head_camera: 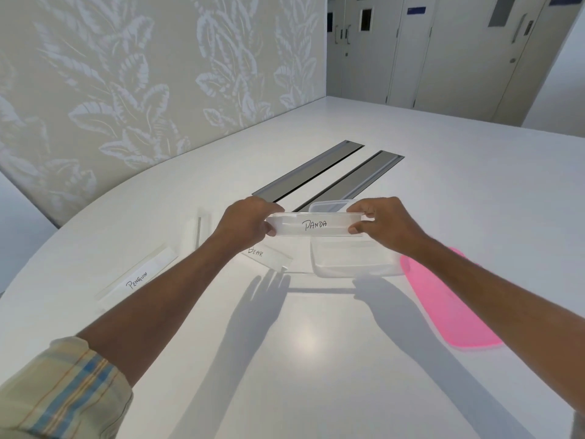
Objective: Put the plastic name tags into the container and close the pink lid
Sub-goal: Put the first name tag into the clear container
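A clear plastic name tag marked PANDA (315,225) is held level in the air, my left hand (245,224) pinching its left end and my right hand (381,224) its right end. It hovers over the near-left part of the clear container (351,267), which stands open on the white table. The pink lid (449,307) lies flat to the container's right. A tag marked BEAR (269,256) lies just left of the container, partly hidden by my left wrist. A PENGUIN tag (139,277) and another tag standing on edge (196,232) lie further left.
Two long grey cable-slot covers (316,171) run across the white table (300,343) behind the container. A leaf-patterned wall panel (126,90) borders the table's left side. Doors stand at the far right.
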`<state>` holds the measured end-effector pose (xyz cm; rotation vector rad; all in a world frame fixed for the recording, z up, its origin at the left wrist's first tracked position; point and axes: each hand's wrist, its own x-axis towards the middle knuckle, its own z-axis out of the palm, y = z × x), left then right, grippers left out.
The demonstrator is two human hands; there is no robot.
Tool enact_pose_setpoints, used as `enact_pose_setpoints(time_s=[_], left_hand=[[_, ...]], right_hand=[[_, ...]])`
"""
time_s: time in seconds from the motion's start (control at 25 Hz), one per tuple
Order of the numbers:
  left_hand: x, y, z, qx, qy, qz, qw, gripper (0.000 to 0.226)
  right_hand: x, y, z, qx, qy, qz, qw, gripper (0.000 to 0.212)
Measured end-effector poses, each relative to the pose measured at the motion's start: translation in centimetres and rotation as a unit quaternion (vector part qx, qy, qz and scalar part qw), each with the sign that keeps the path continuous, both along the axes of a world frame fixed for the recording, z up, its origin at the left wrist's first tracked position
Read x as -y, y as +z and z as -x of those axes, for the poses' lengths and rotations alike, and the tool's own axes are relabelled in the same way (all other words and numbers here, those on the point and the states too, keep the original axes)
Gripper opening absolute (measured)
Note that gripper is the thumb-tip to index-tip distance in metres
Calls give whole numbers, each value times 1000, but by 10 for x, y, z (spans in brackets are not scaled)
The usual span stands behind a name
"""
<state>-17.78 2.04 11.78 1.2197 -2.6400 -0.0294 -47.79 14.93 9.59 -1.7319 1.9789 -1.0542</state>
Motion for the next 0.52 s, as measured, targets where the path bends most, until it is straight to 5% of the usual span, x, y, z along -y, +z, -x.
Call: enact_pose_setpoints(time_s=[0.52], left_hand=[[15,-7,105,8,-14,-11,1000,33]], right_hand=[[19,1,95,-55,-26,-53,997,35]])
